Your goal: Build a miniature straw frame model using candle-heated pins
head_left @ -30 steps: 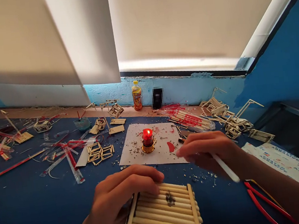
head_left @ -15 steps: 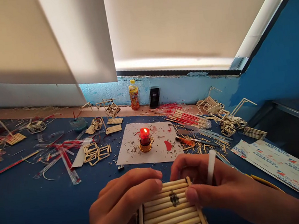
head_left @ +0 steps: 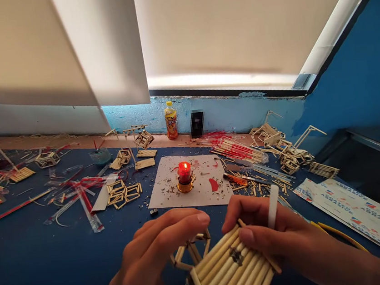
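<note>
A small panel of thin wooden sticks (head_left: pixel 225 273), joined side by side with a dark burnt spot, is held tilted in front of me. My right hand (head_left: pixel 279 237) pinches its far right corner between thumb and fingers. A white glue stick (head_left: pixel 273 206) pokes up from between that hand's fingers. Behind the panel shows an open stick frame (head_left: pixel 193 251); whether the two are joined I cannot tell. My left hand (head_left: pixel 154 251) is over the frame's left side, fingers stretched out and its thumb hidden.
A lit red candle (head_left: pixel 184 173) in a gold holder stands on a debris-strewn white sheet (head_left: pixel 165 195). Stick frames (head_left: pixel 123 193), plastic wrappers and a glass bowl (head_left: pixel 99 157) lie left. Bundled sticks (head_left: pixel 238 148), metal blades and printed sheets (head_left: pixel 352 215) are right. A bottle (head_left: pixel 171 121) stands behind.
The panel has turned, its left end dropping toward me, and the open frame behind it has come into view. My left fingers have come off the panel's top edge.
</note>
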The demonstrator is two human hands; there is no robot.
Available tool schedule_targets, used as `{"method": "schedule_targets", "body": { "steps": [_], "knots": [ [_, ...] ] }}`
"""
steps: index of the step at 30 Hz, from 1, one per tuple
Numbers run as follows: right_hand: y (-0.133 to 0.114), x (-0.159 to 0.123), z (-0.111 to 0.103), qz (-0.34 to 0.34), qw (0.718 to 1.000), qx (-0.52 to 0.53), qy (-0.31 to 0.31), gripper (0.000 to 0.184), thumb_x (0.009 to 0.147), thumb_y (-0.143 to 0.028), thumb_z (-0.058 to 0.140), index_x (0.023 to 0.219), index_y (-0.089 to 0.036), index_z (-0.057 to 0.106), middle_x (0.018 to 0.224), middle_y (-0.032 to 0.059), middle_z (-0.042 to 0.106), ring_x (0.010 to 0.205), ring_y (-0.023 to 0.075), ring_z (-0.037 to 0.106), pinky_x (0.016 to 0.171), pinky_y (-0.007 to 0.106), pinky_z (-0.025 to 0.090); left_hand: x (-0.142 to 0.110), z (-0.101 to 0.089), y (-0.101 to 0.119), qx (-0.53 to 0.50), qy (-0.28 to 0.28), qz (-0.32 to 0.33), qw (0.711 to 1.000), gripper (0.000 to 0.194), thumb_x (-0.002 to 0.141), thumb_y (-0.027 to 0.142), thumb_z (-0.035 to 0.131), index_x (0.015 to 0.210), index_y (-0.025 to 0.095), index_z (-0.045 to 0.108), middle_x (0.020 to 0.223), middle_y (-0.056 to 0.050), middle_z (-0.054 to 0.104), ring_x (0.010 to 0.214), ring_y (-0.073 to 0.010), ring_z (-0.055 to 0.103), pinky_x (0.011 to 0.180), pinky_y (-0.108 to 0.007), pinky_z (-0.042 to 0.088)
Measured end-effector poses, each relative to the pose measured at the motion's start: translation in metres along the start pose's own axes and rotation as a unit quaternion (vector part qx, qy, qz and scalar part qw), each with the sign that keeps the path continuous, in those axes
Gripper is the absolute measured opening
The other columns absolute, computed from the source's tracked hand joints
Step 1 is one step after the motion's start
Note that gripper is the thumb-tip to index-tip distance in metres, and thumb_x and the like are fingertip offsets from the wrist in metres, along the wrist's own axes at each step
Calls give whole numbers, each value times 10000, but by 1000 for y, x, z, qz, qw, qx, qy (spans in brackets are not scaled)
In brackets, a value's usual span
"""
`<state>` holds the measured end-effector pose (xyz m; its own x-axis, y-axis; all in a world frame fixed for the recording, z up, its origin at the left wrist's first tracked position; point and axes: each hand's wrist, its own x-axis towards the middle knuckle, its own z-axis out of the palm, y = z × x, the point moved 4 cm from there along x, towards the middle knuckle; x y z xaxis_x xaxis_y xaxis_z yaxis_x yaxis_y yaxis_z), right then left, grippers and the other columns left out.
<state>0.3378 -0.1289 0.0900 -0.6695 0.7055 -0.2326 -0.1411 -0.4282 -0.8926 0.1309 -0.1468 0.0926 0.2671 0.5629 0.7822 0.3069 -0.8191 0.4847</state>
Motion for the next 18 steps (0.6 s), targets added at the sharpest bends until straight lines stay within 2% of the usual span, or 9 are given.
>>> {"method": "schedule_targets", "body": {
  "steps": [2, 4, 5, 8, 12, 15, 18],
  "knots": [
    [-1, 0, 1, 0, 1000, 6, -1, 229, 924, -388, 740, 1013, -199, 646, 797, -43, 540, 642, 39, 462, 567, 130, 361, 1, 4, 2, 6, 2, -23, 1000, 635, 826, 713, 609, 1281, 272, 646, 1073, -52, 767, 861, -244, 764, 661, -315, 624],
    [-1, -1, 2, 5, 1000, 19, -3, 227, 930, -384, 734, 1027, -200, 643, 809, -38, 555, 658, 43, 487, 573, 129, 368, 1, 3, 0, 8, 45, -78, 996, 551, 923, 708, 469, 1232, 295, 662, 1020, -46, 770, 866, -236, 764, 687, -321, 625],
    [-1, -2, 3, 6, 1000, 28, -5, 220, 934, -379, 729, 1034, -203, 641, 815, -36, 563, 667, 44, 502, 581, 129, 377, 1, 3, -1, -2, 58, -93, 994, 574, 938, 721, 420, 1230, 289, 660, 1009, -57, 768, 869, -240, 763, 692, -327, 625],
    [0, -4, 0, -9, 999, 44, -2, 189, 946, -360, 716, 1042, -214, 644, 826, -31, 584, 689, 50, 540, 609, 130, 406, 0, 8, 0, -34, -18, -25, 999, 677, 838, 800, 534, 1262, 286, 652, 991, -55, 775, 823, -234, 765, 651, -298, 626],
    [-3, -2, -6, -44, 999, 19, 17, 189, 949, -376, 704, 1042, -217, 658, 815, -27, 588, 634, 40, 500, 539, 116, 360, -2, 8, -13, -83, 21, -108, 990, 746, 752, 848, 593, 1250, 297, 658, 993, -37, 776, 786, -217, 753, 679, -288, 623],
    [-9, 2, -8, -68, 997, -3, 29, 205, 936, -389, 711, 1027, -214, 656, 835, -8, 612, 654, 60, 523, 546, 133, 374, 3, 15, -16, -144, -19, -102, 984, 709, 785, 815, 592, 1249, 282, 655, 927, -33, 772, 689, -188, 732, 575, -249, 585],
    [-16, 8, -10, -81, 996, -13, 42, 218, 921, -395, 722, 1028, -218, 654, 858, 9, 633, 704, 94, 577, 588, 167, 420, 8, 17, -18, -162, -47, -98, 981, 697, 808, 757, 590, 1257, 225, 632, 866, -57, 751, 638, -201, 704, 548, -282, 575]
  ]
}}
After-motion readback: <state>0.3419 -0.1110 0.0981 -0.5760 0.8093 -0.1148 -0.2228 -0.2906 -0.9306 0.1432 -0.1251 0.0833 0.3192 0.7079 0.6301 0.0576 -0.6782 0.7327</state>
